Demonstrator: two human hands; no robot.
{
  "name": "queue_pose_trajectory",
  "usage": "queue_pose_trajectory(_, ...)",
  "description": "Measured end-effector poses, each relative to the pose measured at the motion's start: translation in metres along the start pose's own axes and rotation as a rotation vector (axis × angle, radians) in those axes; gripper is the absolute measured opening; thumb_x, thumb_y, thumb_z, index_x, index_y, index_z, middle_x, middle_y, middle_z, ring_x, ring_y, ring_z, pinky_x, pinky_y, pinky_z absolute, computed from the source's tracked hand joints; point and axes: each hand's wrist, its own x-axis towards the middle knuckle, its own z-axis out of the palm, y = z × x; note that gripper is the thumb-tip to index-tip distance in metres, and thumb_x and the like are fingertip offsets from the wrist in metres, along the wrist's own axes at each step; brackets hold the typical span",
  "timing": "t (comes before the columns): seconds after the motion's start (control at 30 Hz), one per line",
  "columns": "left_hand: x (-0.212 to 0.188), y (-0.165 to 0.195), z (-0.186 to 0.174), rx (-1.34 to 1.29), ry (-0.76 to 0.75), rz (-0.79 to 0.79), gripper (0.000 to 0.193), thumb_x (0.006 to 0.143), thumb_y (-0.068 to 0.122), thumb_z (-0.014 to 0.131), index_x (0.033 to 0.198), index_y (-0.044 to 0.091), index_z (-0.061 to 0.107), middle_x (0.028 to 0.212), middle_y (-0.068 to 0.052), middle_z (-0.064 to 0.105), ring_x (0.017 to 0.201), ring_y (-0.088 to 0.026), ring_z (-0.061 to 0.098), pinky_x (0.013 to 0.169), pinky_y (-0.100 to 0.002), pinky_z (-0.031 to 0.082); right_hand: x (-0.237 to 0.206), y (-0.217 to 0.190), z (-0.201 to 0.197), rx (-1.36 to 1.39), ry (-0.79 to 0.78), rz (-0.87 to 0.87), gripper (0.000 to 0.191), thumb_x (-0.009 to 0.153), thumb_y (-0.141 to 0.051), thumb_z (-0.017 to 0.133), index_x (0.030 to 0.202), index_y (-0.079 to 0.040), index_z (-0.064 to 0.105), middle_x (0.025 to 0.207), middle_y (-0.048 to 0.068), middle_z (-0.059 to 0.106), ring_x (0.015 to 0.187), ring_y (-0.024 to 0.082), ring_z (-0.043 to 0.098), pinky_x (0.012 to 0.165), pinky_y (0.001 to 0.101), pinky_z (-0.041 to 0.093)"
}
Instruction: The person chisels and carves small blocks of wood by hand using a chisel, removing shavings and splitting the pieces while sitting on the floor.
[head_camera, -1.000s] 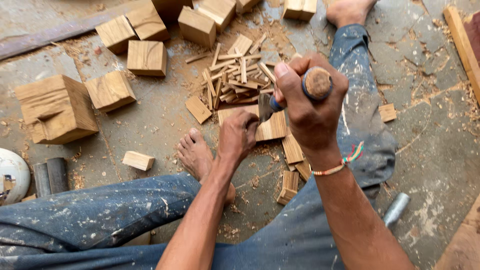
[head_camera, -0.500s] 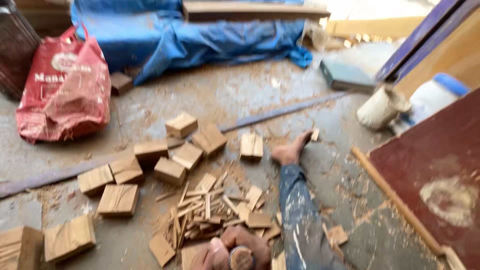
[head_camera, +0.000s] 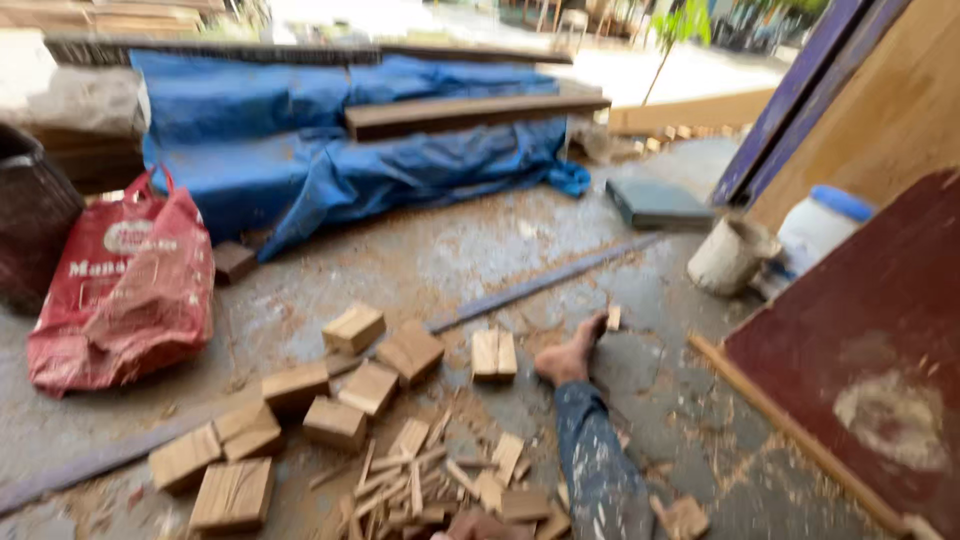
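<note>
eight or so wood blocks (head_camera: 370, 388) (blurred), one red bag (head_camera: 125, 290).

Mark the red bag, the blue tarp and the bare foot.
red bag (head_camera: 125, 290), head view, middle of its front face
blue tarp (head_camera: 300, 150), head view, upper left folds
bare foot (head_camera: 568, 358), head view, top of the foot
</note>
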Motion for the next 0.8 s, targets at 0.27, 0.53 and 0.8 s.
queue_pose_trajectory(0.27,-0.093,-0.046,-0.002,0.003,0.252,0.173,0.011,0.084,-0.002,0.065,0.095,-0.001,0.062,0.091,-0.02,0.064,0.087,-0.043,0.06,0.074,-0.053,0.05,-0.174,-0.053,-0.013,-0.014,-0.37,-0.147,0.019,0.095,-0.008,0.072,0.082,-0.007,0.057,0.073,-0.002,0.056,0.065,0.006,0.055,0.059,0.0236,0.048)
queue_pose_trajectory(0.53,-0.082,-0.022,-0.016,0.033,0.188,0.022,0.004,0.086,-0.003,0.068,0.089,-0.001,0.066,0.091,-0.013,0.068,0.078,-0.028,0.068,0.069,-0.042,0.058,-0.151,-0.086,-0.006,0.034,-0.464,0.002,0.022,0.098,-0.005,0.067,0.078,-0.004,0.057,0.068,-0.002,0.059,0.061,0.005,0.056,0.055,0.023,0.046)
queue_pose_trajectory(0.8,-0.08,-0.021,-0.019,0.031,0.117,0.026,0.004,0.087,-0.002,0.069,0.089,-0.002,0.066,0.089,-0.015,0.066,0.079,-0.028,0.067,0.072,-0.042,0.06,-0.162,-0.09,-0.007,-0.103,-0.433,-0.092,0.023,0.099,-0.004,0.069,0.078,-0.003,0.058,0.071,-0.003,0.057,0.065,0.006,0.054,0.058,0.0238,0.044)
